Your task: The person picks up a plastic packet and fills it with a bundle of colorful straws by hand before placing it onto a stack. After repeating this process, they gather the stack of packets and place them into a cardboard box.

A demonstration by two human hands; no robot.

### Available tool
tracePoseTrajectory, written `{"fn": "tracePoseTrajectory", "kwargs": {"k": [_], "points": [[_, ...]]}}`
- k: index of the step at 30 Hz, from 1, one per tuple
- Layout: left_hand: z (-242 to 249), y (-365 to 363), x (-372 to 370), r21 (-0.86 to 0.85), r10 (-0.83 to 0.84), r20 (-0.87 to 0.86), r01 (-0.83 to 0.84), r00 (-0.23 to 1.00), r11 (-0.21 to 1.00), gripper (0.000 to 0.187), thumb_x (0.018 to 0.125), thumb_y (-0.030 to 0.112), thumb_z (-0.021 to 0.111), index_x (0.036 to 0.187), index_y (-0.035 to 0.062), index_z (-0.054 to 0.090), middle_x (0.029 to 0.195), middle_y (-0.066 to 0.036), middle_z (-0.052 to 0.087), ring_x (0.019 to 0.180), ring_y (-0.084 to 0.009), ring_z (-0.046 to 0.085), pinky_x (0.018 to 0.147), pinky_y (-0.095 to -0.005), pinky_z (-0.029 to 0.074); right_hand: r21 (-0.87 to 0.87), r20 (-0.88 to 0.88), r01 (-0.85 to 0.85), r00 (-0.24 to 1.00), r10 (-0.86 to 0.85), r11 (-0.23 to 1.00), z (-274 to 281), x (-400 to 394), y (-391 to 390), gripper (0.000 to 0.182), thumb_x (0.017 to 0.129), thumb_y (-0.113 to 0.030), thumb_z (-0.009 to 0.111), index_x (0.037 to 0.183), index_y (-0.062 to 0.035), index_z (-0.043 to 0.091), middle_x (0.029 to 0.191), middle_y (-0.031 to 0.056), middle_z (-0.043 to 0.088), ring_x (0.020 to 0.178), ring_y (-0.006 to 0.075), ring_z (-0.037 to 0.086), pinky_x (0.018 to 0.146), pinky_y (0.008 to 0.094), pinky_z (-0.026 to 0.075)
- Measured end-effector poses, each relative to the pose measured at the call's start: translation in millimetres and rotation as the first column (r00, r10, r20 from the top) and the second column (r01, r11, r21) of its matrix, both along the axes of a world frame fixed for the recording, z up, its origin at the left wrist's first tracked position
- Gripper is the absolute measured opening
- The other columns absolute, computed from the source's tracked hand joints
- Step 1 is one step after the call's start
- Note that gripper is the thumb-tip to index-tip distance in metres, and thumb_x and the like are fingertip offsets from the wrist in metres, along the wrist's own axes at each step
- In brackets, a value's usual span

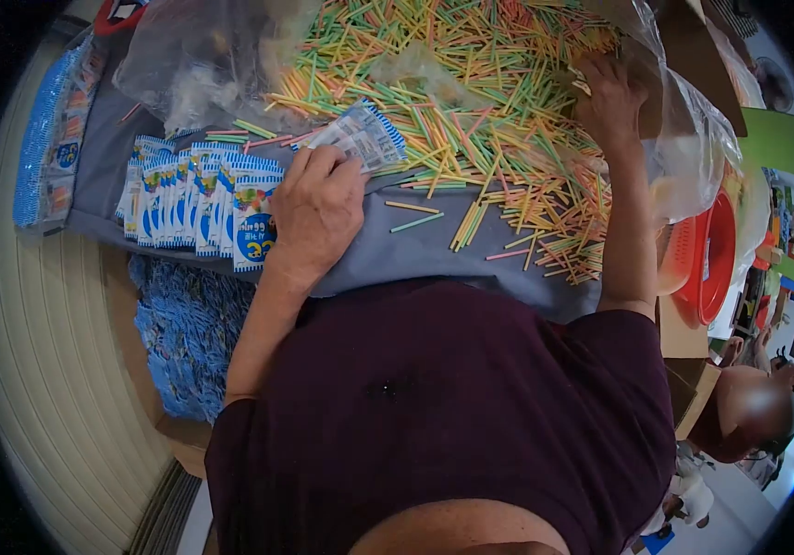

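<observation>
My left hand (321, 202) is closed, its curled fingers on the near end of a blue-and-white packet (364, 137) that shows its printed, pale back. Just left of that hand, a row of similar packets (198, 199) lies overlapping on the grey cloth. At the far right of a big heap of thin pastel sticks (471, 65), my right hand (609, 100) reaches in with bent fingers. Pale yellow sticks (582, 85) show at its fingertips, though the fingers partly hide them.
Clear plastic sheeting (693, 120) edges the heap. A bag of packets (55, 139) lies far left; below the table edge, a box holds many blue packets (189, 338). Red baskets (716, 259) stand at right. Another person (748, 412) is beyond them.
</observation>
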State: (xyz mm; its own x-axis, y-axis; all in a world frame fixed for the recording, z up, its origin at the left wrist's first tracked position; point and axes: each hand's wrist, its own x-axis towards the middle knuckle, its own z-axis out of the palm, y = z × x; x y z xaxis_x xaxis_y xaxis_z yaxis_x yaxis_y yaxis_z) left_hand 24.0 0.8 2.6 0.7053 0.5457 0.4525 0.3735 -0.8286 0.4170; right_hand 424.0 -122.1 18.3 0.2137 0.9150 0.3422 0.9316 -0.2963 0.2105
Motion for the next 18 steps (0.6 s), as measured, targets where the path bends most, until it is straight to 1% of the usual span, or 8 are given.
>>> {"fn": "tracePoseTrajectory", "kwargs": {"k": [4, 5, 6, 7, 9, 12, 17, 18], "points": [[-9.7, 9.4, -2.3, -0.077, -0.001, 0.087, 0.008, 0.996, 0.997, 0.015, 0.072, 0.001, 0.069, 0.087, 0.0041, 0.07, 0.086, -0.008, 0.061, 0.087, -0.0288, 0.059, 0.072, -0.0395, 0.05, 0.154, 0.076, -0.151, 0.987, 0.14, 0.976, 11.9, -4.4, 6.5, 0.037, 0.083, -0.014, 0.068, 0.119, -0.0194, 0.062, 0.111, 0.005, 0.063, 0.108, 0.0214, 0.058, 0.085, 0.0534, 0.04], [-10.3, 10.6, -2.0, -0.078, 0.0, 0.088, 0.007, 0.996, 0.997, 0.015, 0.072, 0.001, 0.069, 0.087, 0.0041, 0.07, 0.086, -0.008, 0.061, 0.087, -0.0288, 0.059, 0.072, -0.0395, 0.05, 0.265, -0.356, -0.027, 0.926, 0.124, 0.964, 15.5, -10.1, 9.3, 0.027, 0.089, -0.015, 0.065, 0.115, -0.014, 0.062, 0.103, 0.0045, 0.065, 0.098, 0.0177, 0.06, 0.078, 0.0429, 0.043], [-8.0, 11.7, -0.6, -0.032, 0.003, 0.121, 0.001, 0.993, 0.999, 0.015, 0.072, 0.001, 0.069, 0.087, 0.004, 0.07, 0.086, -0.008, 0.061, 0.087, -0.0287, 0.059, 0.072, -0.0393, 0.05, 0.308, -0.718, 0.135, 0.682, 0.138, 0.942, 18.4, -16.4, 12.2, 0.019, 0.094, -0.016, 0.063, 0.112, -0.0087, 0.063, 0.095, 0.004, 0.067, 0.087, 0.0139, 0.062, 0.072, 0.0324, 0.046], [-5.9, 12.4, 0.8, 0.014, 0.001, 0.155, -0.003, 0.988, 1.0, 0.015, 0.072, 0.001, 0.069, 0.087, 0.0039, 0.07, 0.086, -0.008, 0.062, 0.087, -0.0286, 0.059, 0.073, -0.0391, 0.05, 0.307, -0.717, 0.137, 0.684, 0.134, 0.942, 15.9, -17.0, 15.0, 0.019, 0.094, -0.016, 0.063, 0.112, -0.0087, 0.063, 0.095, 0.004, 0.067, 0.087, 0.0139, 0.062, 0.072, 0.0324, 0.046], [-2.5, 11.3, 1.6, 0.082, -0.004, 0.139, -0.007, 0.99, 0.997, 0.015, 0.072, 0.001, 0.069, 0.087, 0.0035, 0.07, 0.086, -0.008, 0.062, 0.088, -0.0285, 0.059, 0.073, -0.0392, 0.05, 0.649, -0.722, 0.113, 0.403, 0.563, 0.752, 9.6, -16.9, 21.3, 0.021, 0.097, -0.022, 0.065, 0.106, -0.0042, 0.066, 0.078, -0.0014, 0.063, 0.066, 0.0046, 0.051, 0.058, 0.0201, 0.039], [-8.3, 7.3, -1.7, 0.116, 0.003, 0.055, -0.009, 0.998, 0.993, 0.013, 0.073, 0.002, 0.069, 0.086, 0.0029, 0.07, 0.087, -0.007, 0.062, 0.087, -0.0284, 0.059, 0.073, -0.039, 0.051, 0.699, -0.715, 0.232, 0.225, 0.662, 0.676, 6.9, -29.9, 34.7, 0.024, 0.096, -0.022, 0.066, 0.107, -0.0016, 0.068, 0.079, -0.003, 0.064, 0.062, 0.0026, 0.047, 0.055, 0.0189, 0.036], [-2.1, 2.5, -7.6, -0.004, 0.027, 0.009, -0.027, 1.0, 1.0, 0.009, 0.076, 0.005, 0.069, 0.085, 0.0025, 0.07, 0.088, -0.006, 0.062, 0.087, -0.0285, 0.059, 0.073, -0.0381, 0.05, 0.425, -0.859, 0.115, 0.365, 0.36, 0.898, -27.8, -31.3, 40.5, 0.033, 0.096, -0.032, 0.066, 0.116, -0.0073, 0.068, 0.089, 0.0026, 0.067, 0.079, 0.012, 0.057, 0.072, 0.0303, 0.047], [-0.7, 4.4, -8.8, -0.043, 0.015, -0.016, -0.016, 1.0, 0.999, 0.011, 0.075, 0.003, 0.071, 0.087, 0.0021, 0.07, 0.089, -0.008, 0.063, 0.086, -0.0289, 0.06, 0.074, -0.0384, 0.05, 0.373, -0.718, 0.032, 0.644, 0.266, 0.927, -49.3, -25.4, 42.5, 0.033, 0.096, -0.034, 0.065, 0.117, -0.0087, 0.068, 0.1, 0.0067, 0.066, 0.093, 0.0168, 0.058, 0.083, 0.0347, 0.046]]}}
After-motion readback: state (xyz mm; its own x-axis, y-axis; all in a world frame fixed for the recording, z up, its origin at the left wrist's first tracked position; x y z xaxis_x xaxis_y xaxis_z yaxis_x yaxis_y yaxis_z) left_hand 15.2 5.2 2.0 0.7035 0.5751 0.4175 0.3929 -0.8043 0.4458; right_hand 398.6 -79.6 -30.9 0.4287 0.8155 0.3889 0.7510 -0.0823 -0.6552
